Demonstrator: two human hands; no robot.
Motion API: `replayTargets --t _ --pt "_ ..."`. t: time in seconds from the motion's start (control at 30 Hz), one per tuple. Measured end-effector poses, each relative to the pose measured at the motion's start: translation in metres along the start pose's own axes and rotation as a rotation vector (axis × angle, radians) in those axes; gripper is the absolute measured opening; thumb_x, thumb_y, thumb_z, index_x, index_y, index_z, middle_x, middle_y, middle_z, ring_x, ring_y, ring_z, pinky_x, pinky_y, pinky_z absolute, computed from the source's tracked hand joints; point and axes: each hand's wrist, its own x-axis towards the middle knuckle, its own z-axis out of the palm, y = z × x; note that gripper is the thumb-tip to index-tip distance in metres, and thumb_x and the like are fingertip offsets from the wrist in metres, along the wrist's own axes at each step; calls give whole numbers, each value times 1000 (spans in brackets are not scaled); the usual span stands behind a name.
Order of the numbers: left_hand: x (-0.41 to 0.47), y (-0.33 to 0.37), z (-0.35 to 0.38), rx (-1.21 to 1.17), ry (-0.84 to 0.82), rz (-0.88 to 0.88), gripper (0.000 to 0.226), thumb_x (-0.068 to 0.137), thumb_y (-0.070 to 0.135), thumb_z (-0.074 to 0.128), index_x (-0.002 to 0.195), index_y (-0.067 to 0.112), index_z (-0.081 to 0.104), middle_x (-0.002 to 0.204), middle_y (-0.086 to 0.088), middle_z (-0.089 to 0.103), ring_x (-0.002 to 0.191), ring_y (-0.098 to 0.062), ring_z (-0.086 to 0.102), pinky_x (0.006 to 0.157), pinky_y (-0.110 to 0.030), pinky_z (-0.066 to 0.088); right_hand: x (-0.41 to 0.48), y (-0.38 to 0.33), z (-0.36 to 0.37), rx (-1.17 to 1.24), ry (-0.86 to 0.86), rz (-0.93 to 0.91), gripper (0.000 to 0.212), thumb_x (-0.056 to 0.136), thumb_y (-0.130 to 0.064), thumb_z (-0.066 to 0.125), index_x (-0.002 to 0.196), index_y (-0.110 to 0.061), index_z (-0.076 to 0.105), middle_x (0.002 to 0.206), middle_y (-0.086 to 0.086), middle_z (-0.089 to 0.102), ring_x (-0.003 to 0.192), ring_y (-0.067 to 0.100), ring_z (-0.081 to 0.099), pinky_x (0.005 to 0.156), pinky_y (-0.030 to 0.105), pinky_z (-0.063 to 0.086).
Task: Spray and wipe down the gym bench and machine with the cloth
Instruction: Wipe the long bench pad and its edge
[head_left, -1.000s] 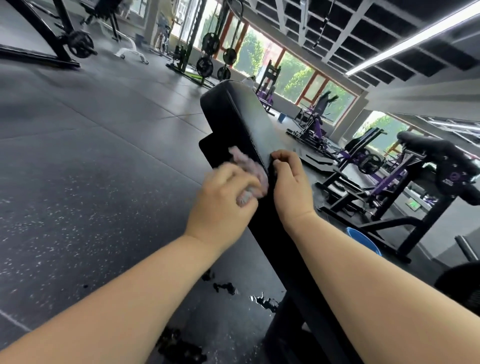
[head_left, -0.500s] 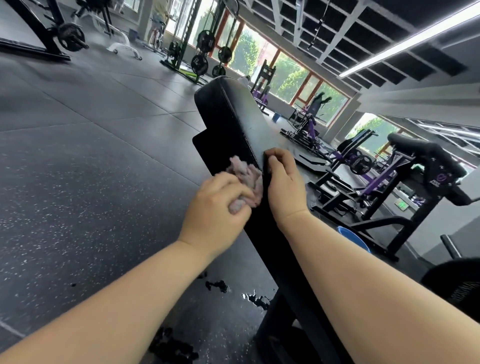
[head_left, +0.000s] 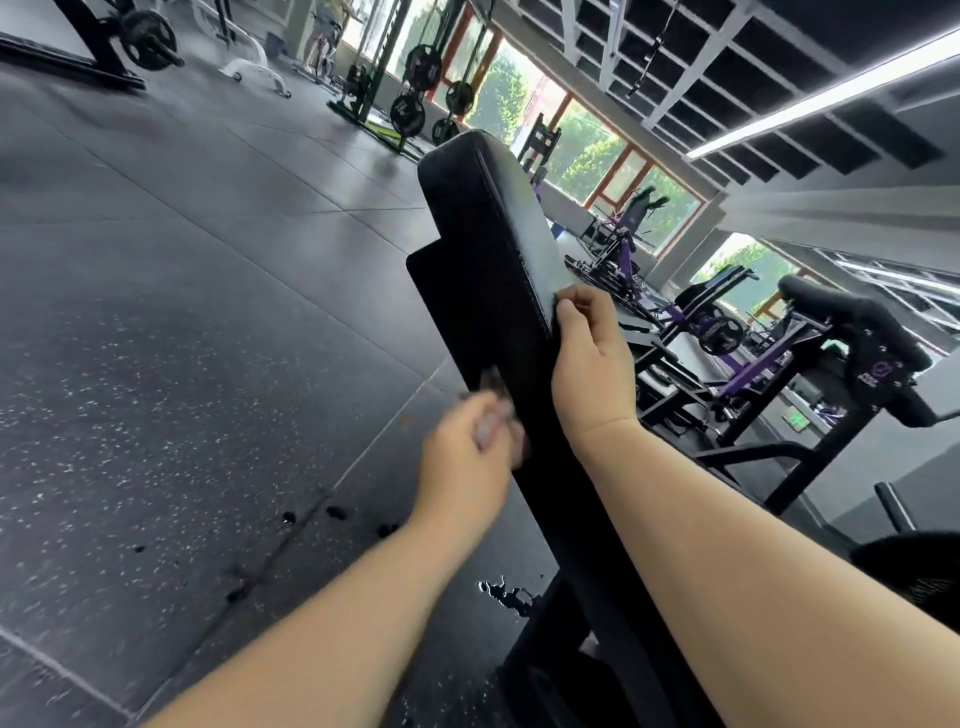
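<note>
A long black padded gym bench (head_left: 483, 249) runs away from me through the middle of the view. My left hand (head_left: 462, 462), blurred by motion, grips a crumpled pinkish cloth (head_left: 496, 415) and presses it against the bench's left side. My right hand (head_left: 587, 364) holds the bench's upper right edge, its fingers curled over the pad's seam. No spray bottle is in view.
Dark speckled rubber floor (head_left: 182, 338) spreads to the left, with wet spots (head_left: 504, 592) near the bench base. Purple and black machines (head_left: 852, 353) stand to the right. Weight racks with plates (head_left: 410, 104) line the far windows.
My left hand has dragged the cloth down the bench's side toward me, away from my right hand. My right hand stays on the pad's edge. The camera has shifted.
</note>
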Motion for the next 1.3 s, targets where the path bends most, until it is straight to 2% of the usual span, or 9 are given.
replayTargets --t 0.23,0.37,0.47,0.57,0.63,0.93,1.03,1.13,1.3 --pt "77 73 -37 -366 298 144 29 83 -6 46 109 -12 58 96 -22 68 75 -7 64 65 -22 44 -2 1 -4 -17 -45 11 19 99 -29 45 89 -41 55 78 -25 59 69 -9 52 67 21 40" --pt "57 74 -12 -262 220 104 37 95 -4 37 81 20 61 62 17 52 56 -2 43 54 -13 36 -2 -3 -4 -45 -34 2 19 99 -27 45 87 -39 53 81 -19 60 71 -2 51 68 29 40" --pt "16 43 1 -36 131 36 28 93 -2 35 72 14 44 59 13 46 51 -3 41 50 -9 32 -3 -5 -4 -55 -31 -10 21 99 -26 45 85 -39 53 84 -20 61 74 -2 53 72 30 39" --pt "24 39 -14 -70 90 28 29 91 -7 34 77 8 54 74 2 56 55 6 52 60 -3 40 -2 -1 -3 -50 -14 -4 20 98 -26 45 88 -40 55 85 -21 63 78 -2 56 77 31 43" --pt "43 55 -30 -155 247 84 39 91 -3 38 89 24 67 82 7 69 72 -2 67 76 -20 54 -3 -1 -2 -45 -6 -2 18 98 -27 46 91 -39 57 85 -19 64 81 3 58 82 33 46" --pt "37 52 -16 -42 19 39 19 80 22 39 63 25 47 64 4 48 56 -18 38 60 -33 33 -9 -11 1 -124 31 -4 23 98 -24 45 84 -42 52 93 -11 63 80 10 53 71 27 36" --pt "33 52 -32 -87 61 61 28 91 6 43 96 23 65 81 6 63 66 -11 54 65 -28 43 -7 -24 -3 -207 -13 16 16 97 -22 44 92 -33 55 96 -7 64 88 16 56 72 28 34" --pt "68 79 -46 -266 232 74 52 94 -5 39 134 27 50 113 2 61 72 4 56 68 -13 47 12 -53 -5 -284 -28 -86 10 97 -26 46 99 -25 56 100 -6 64 94 16 56 71 29 37" --pt "139 112 -61 -222 104 119 42 96 -5 38 126 18 56 108 1 66 76 -10 61 62 -20 44 39 -88 33 -291 -152 -171 36 104 -38 36 137 -31 47 137 -6 56 123 16 51 97 30 39"
